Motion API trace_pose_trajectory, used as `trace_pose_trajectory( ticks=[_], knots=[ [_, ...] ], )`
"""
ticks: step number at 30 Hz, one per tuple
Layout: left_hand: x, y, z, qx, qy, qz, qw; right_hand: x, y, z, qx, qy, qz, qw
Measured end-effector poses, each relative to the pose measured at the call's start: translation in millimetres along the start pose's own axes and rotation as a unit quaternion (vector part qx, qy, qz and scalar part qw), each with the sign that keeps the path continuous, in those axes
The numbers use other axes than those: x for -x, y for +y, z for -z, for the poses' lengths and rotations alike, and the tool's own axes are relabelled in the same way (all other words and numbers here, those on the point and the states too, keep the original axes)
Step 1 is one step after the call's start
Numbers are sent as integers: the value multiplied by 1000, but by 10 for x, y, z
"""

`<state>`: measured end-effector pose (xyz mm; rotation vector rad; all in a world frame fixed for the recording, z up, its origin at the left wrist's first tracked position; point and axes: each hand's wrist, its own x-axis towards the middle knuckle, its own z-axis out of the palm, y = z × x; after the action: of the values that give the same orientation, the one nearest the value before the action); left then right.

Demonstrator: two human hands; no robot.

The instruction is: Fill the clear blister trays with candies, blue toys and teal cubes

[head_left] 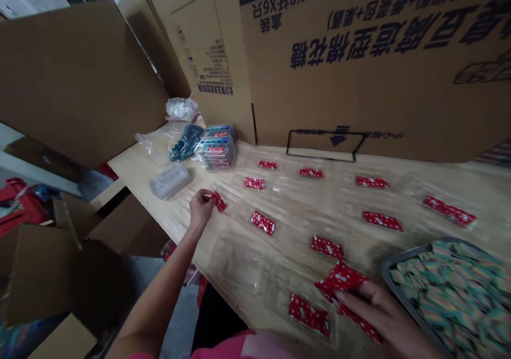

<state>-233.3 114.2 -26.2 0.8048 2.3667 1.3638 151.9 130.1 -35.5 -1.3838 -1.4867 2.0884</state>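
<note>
Along the far edge of the pale wooden worktop (399, 151), tall brown printed cardboard boxes (359, 66); at the near right corner, a dark metal tray (389, 274) heaped with rainbow-striped wrapped sweets (455, 290), and toward the far left corner a stack of clear plastic packs (217, 146). Spread over the middle, clear plastic trays (239, 258), a small red printed sachet (262, 222) in most. Left hand (200, 207) stretched toward the left edge, fingers pinched shut on one red sachet (219, 202); right hand (383, 316) near the front edge, fingers flat, pinning a bunch of red sachets (341, 280).
</note>
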Motion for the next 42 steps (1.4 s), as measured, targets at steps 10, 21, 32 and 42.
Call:
trace_pose_trajectory(
  ticks=[10, 21, 32, 42],
  knots=[
    [590, 100, -81, -90, -101, -95, 986, 53, -10, -76, 51, 11, 54, 997],
    [1861, 339, -255, 294, -287, 67, 909, 156, -43, -424, 2, -166, 74, 983],
    [2113, 118, 3, 314, -198, 145, 917, 225, 114, -717, 45, -101, 149, 983],
    [1874, -218, 304, -13, -87, -240, 967, 275, 239, -410, -14, -31, 125, 992]
  ],
)
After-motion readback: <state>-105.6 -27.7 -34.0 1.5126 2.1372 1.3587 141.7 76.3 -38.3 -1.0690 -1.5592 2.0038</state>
